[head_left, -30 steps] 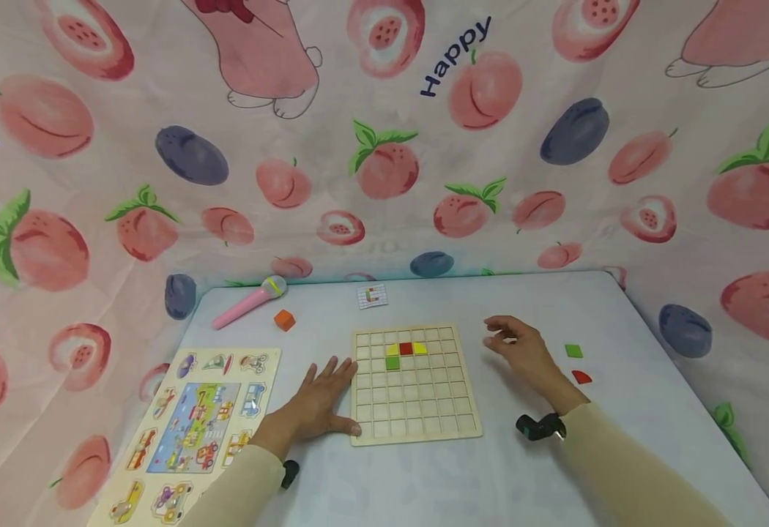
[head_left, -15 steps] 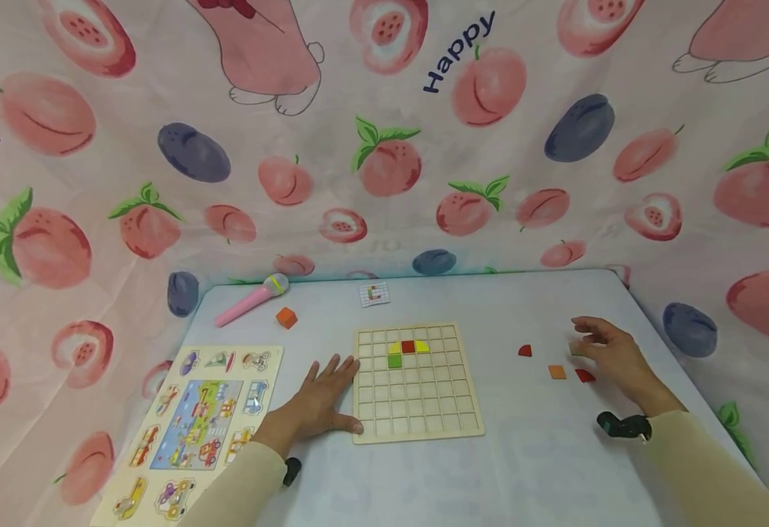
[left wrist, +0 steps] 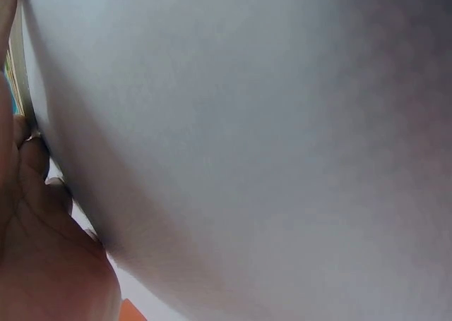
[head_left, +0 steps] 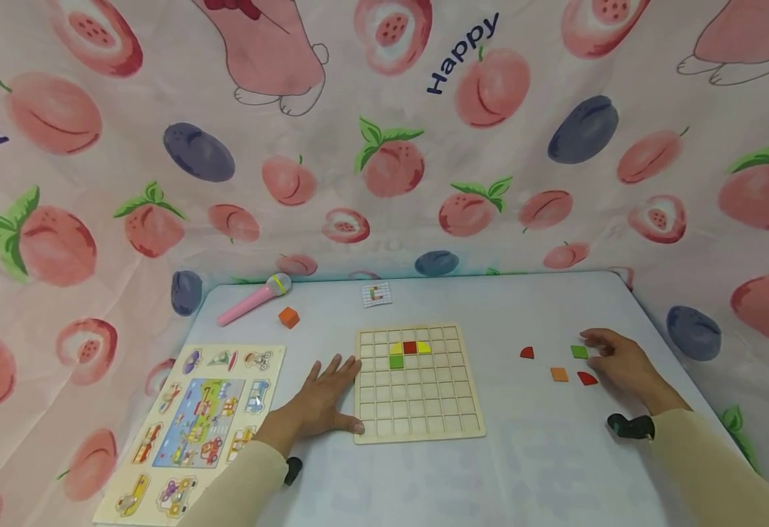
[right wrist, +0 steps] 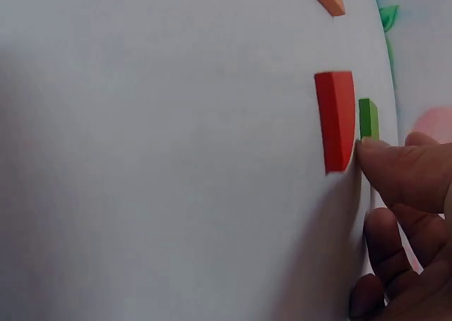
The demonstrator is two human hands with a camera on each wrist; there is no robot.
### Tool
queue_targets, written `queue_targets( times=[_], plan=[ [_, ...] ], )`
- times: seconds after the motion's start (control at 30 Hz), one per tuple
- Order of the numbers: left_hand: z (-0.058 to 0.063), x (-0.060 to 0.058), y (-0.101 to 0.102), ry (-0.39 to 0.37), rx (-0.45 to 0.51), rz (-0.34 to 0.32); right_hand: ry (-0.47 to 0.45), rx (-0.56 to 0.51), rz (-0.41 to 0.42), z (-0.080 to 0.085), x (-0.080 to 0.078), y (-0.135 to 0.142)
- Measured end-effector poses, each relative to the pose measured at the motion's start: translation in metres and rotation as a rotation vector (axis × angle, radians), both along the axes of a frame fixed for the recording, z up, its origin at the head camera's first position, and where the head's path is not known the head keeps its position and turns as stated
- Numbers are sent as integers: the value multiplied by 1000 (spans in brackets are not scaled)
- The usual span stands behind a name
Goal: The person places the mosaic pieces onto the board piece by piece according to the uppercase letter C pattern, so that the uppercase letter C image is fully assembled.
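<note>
left-hand grip [head_left: 321, 401] spread, fingertips and thumb at left edge of pale wooden grid board [head_left: 417, 402] | green square tile [head_left: 578, 352]: plain, even-sided, flat on worktop [head_left: 523, 468] well right of board, front edge running left-right | right-hand grip [head_left: 625, 366] loosely curved, thumb and forefinger parted, thumb at tile's near-right corner

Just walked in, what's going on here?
A person's left hand lies spread at the left edge of a gridded board bearing four coloured pieces. The right hand is at a loose green square; whether it grips it is unclear. Two red pieces and an orange square lie nearby.
</note>
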State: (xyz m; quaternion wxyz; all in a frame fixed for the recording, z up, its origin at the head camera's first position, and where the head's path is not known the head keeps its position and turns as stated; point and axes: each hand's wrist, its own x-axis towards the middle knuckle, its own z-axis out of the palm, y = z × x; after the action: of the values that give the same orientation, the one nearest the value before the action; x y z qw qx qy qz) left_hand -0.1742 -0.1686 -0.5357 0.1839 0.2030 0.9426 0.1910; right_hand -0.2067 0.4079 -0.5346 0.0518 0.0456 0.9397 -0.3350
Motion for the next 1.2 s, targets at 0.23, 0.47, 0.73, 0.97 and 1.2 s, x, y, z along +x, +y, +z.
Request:
queue_targets(
  times=[0.23, 0.47, 0.73, 0.97, 1.2],
  plan=[
    [-1, 0, 0, 5, -2, 0, -14, 13, 18, -1, -21, -25],
    [4, -1, -1, 11, -5, 1, 11, -13, 91, 2, -47, -64],
    [7, 2, 0, -1, 11, 1, 14, -46, 152, 1, -54, -89],
    [6, 5, 1, -28, 15, 8, -30, -34, 132, -2, -49, -88],
    [6, 3, 0, -3, 15, 7, -9, -10, 149, -2, -52, -90]
  ],
)
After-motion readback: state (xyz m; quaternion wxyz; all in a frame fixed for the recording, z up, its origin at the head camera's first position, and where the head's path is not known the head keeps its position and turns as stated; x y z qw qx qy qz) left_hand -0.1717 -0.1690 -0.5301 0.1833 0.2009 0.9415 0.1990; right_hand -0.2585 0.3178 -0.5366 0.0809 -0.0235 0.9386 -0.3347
